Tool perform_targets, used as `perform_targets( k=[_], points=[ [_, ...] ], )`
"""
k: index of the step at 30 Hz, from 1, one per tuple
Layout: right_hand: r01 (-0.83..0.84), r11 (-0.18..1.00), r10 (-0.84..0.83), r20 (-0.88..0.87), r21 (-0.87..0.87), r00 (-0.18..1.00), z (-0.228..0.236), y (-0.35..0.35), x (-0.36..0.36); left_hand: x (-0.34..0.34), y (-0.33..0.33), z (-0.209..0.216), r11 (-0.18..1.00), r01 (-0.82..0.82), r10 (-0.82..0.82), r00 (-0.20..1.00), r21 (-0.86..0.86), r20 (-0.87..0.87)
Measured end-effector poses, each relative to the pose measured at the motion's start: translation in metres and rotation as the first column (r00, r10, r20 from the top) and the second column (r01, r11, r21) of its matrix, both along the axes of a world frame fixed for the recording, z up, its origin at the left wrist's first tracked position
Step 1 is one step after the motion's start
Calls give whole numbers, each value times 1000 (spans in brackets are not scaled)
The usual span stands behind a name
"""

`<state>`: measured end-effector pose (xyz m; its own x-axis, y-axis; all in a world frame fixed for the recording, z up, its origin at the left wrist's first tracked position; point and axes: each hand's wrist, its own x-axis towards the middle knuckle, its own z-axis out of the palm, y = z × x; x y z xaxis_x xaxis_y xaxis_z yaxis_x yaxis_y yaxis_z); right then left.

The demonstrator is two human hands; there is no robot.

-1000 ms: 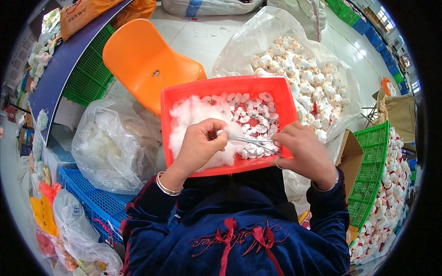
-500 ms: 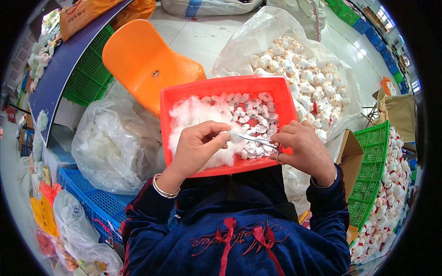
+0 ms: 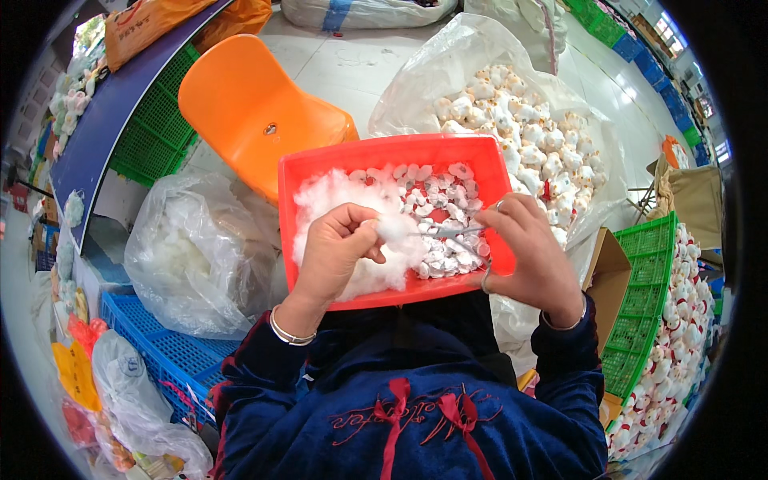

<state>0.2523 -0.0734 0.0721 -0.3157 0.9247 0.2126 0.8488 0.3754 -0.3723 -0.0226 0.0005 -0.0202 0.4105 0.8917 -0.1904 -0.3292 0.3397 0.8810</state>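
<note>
Over loose white stuffing (image 3: 332, 192) in a red tray (image 3: 498, 180), the left hand (image 3: 332, 248) pinches a fluffy tuft (image 3: 394, 227) between thumb and fingertips; it looks feather-light, soft and easily torn, suiting a gentle edge pinch. Rightward, a slender ring-handled metal tool (image 3: 460, 232), likely stiff and smooth, is best held by its rings, where the right hand (image 3: 530, 252) grips it.

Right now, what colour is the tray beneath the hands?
The tray is bright red; it shows best in the head view.
</note>
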Motion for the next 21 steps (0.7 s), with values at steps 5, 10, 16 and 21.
perform_targets(
  k=[5,10,16,21],
  points=[
    [0,999,6,183,-37,983,-8,-1,-5,5,-4,9,1000,-10,10,1000,-5,1],
    [-56,993,76,201,-100,977,-2,1,-7,10,-5,15,996,56,-51,996,66,-66],
    [-88,992,91,28,-90,995,-16,4,-2,4,-3,7,999,26,-22,997,45,-77],
    [-3,995,-1,-39,-99,999,-25,-5,7,0,-2,-2,993,-43,59,987,-113,150]
  ],
)
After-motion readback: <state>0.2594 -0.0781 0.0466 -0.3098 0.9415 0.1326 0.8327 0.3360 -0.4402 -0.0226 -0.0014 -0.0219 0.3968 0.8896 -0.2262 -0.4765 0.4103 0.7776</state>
